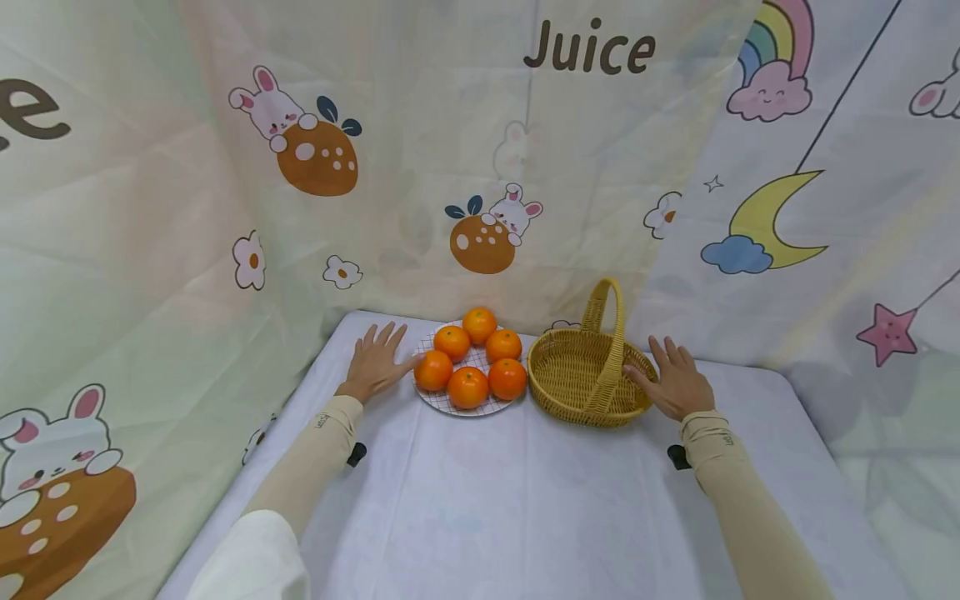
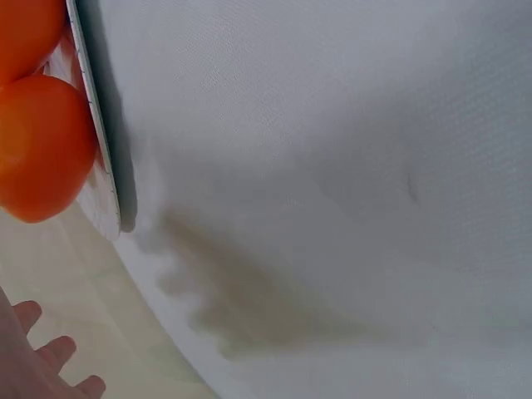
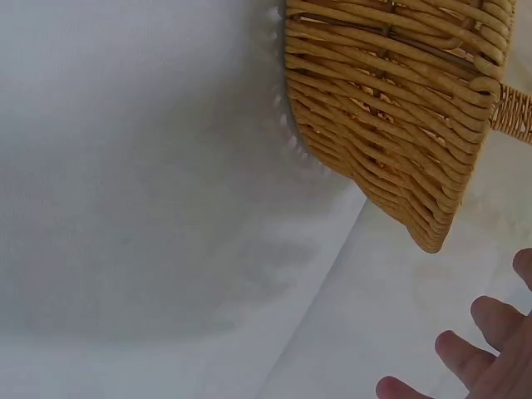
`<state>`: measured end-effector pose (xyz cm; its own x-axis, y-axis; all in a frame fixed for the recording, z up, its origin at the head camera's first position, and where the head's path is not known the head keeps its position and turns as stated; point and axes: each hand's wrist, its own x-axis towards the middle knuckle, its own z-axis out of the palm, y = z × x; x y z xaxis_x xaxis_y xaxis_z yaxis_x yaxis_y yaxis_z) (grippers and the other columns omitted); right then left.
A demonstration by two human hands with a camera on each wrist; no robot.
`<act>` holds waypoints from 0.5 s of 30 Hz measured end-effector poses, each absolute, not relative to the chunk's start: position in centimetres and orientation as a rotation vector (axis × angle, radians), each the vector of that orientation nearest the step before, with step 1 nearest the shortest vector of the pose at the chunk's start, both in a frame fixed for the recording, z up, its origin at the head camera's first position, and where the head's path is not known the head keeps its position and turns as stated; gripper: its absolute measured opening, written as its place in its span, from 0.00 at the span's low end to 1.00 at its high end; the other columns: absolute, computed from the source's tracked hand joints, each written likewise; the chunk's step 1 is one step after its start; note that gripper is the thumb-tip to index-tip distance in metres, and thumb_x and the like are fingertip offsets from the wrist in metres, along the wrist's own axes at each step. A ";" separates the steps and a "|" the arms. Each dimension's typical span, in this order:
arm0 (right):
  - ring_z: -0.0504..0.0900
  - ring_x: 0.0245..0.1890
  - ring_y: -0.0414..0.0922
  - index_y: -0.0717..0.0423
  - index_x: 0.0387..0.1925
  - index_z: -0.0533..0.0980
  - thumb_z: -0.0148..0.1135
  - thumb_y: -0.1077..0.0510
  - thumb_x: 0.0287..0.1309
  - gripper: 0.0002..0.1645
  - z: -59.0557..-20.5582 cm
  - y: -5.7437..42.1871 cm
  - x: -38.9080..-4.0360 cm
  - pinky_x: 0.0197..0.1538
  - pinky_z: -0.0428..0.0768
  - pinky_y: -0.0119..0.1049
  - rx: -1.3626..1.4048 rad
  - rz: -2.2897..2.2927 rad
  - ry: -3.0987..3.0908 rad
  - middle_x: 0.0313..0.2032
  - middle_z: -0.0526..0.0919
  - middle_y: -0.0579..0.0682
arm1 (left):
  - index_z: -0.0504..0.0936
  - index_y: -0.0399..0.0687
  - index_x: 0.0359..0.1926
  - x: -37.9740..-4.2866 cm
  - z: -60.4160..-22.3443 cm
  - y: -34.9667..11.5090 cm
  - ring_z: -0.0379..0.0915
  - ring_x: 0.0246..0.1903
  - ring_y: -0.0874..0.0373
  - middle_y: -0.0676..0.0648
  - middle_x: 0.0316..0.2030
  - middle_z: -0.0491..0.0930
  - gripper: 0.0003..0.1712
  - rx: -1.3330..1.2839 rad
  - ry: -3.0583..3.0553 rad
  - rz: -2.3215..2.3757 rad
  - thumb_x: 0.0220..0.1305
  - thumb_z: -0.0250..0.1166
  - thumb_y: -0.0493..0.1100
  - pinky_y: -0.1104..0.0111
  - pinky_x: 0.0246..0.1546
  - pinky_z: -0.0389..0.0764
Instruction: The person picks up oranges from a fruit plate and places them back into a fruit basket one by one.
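Several oranges [image 1: 468, 388] lie in a ring on a round plate [image 1: 474, 359] with a checked pattern. To the plate's left is my left hand [image 1: 372, 364], fingers spread, its thumb near the leftmost orange [image 1: 432, 371]; whether they touch I cannot tell. Right of the plate stands a yellow wicker basket [image 1: 562, 375] with a tall arched handle, and no fruit shows inside it. My right hand [image 1: 677, 383] is spread at the basket's right side, thumb over the rim. In the right wrist view its fingers [image 3: 465, 357] appear apart from the wicker wall [image 3: 391, 91].
A white cloth covers the table [image 1: 480, 500]. Printed curtains [image 1: 420, 125] rise close behind the plate and basket and along both sides. A black strap piece [image 1: 357, 454] shows at the left wrist, another [image 1: 678, 457] at the right.
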<state>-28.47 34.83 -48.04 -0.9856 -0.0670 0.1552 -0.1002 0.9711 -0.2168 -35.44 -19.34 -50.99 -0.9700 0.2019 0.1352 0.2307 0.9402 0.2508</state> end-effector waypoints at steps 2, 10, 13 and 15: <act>0.51 0.67 0.74 0.56 0.77 0.42 0.40 0.25 0.64 0.55 -48.2 34.8 -28.5 0.53 0.65 0.73 0.114 0.376 -2.971 0.72 0.47 0.72 | 0.55 0.49 0.76 -35.4 -51.0 -19.3 0.37 0.72 0.33 0.37 0.74 0.48 0.53 -0.335 -2.975 -0.454 0.61 0.43 0.78 0.36 0.66 0.45; 0.70 0.54 0.73 0.52 0.77 0.32 0.40 0.33 0.70 0.50 -49.2 35.2 -28.2 0.44 0.75 0.66 0.039 0.494 -2.914 0.66 0.55 0.76 | 0.62 0.42 0.69 -35.3 -51.3 -19.1 0.66 0.56 0.41 0.36 0.61 0.63 0.44 -0.209 -2.835 -0.915 0.62 0.60 0.66 0.49 0.57 0.71; 0.73 0.49 0.72 0.59 0.76 0.36 0.40 0.38 0.72 0.47 -49.6 35.3 -28.2 0.43 0.76 0.64 -0.003 0.548 -2.893 0.63 0.59 0.77 | 0.66 0.40 0.64 -35.3 -51.5 -18.5 0.70 0.50 0.44 0.38 0.56 0.66 0.39 -0.139 -2.765 -1.128 0.62 0.65 0.60 0.54 0.51 0.76; 0.73 0.49 0.71 0.63 0.75 0.40 0.39 0.41 0.73 0.44 -50.0 35.3 -28.1 0.44 0.75 0.64 -0.038 0.598 -2.882 0.61 0.60 0.77 | 0.66 0.40 0.65 -35.2 -51.7 -18.1 0.70 0.52 0.43 0.38 0.57 0.67 0.41 -0.130 -2.743 -1.245 0.60 0.66 0.60 0.53 0.52 0.76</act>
<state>-28.10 35.35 -49.97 -0.9802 0.0649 0.1871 -0.0149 0.9179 -0.3966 -35.20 -18.06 -51.70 -0.9883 0.0262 0.1505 0.1305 0.6568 0.7427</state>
